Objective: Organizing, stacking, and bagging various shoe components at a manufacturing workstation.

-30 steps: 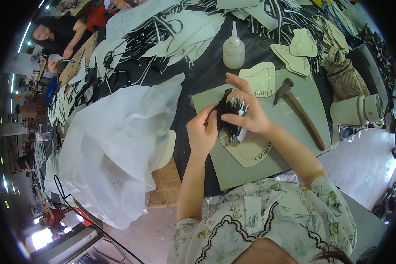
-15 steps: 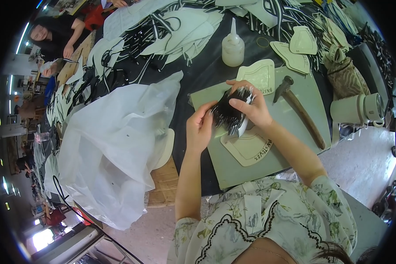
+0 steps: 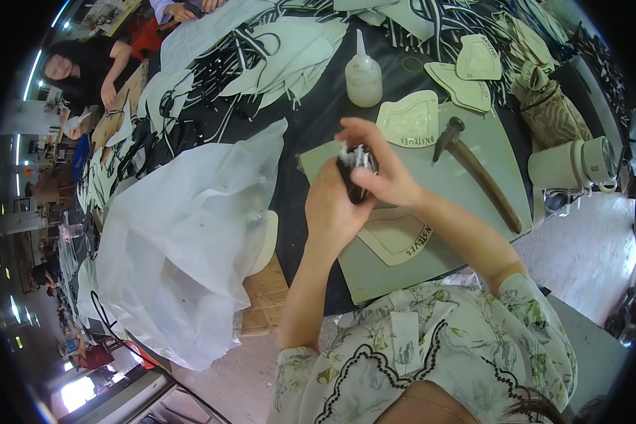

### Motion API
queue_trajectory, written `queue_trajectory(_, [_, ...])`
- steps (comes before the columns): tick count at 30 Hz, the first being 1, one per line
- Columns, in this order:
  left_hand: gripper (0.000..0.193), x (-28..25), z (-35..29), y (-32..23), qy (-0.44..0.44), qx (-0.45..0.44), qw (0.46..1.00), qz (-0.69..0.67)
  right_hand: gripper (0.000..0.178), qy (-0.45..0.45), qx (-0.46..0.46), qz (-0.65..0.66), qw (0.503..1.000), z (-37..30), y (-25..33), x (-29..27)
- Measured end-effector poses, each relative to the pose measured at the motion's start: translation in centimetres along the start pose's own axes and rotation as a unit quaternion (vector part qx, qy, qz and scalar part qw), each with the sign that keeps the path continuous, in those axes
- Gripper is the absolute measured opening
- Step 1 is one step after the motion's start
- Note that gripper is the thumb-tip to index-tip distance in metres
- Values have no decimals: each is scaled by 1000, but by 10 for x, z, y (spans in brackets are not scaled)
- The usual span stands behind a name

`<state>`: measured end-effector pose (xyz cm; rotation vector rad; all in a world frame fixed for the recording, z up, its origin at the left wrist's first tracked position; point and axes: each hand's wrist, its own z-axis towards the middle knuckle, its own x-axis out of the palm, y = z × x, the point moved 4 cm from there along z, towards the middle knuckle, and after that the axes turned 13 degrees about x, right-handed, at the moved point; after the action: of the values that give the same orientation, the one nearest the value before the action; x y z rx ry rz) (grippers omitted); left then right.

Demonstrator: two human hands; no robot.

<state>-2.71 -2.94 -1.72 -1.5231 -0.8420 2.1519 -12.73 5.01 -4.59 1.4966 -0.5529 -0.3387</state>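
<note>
A bundle of small black pieces with white edges is gripped between my two hands above the grey-green board. My left hand wraps it from the left and below, its back turned up. From the right, my right hand closes round the same bundle, thumb across its near side and fingers over the top. Much of the bundle is hidden by the fingers and slightly blurred. Just below the hands, a cream template with dark lettering lies on the board.
A wooden-handled hammer and another cream template lie to the right. A squeeze bottle stands beyond the board. Translucent plastic sheeting covers the left; a pale mug stands far right. Piled white pieces fill the back.
The bundle was fanned out between my fingers; now it is squeezed together and turned more upright. My left hand has wrapped round it, and both hands have shifted slightly left.
</note>
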Motion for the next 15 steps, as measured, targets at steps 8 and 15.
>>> queue_trajectory(8, [85, 25, -29, 29, -104, 37, 971, -211, 128, 51, 43, -44, 997, -15, -3, 19])
queue_trajectory(15, [47, 15, -20, 15, -186, -113, 847, -484, 128, 79, 81, 117, 987, -20, 6, 14])
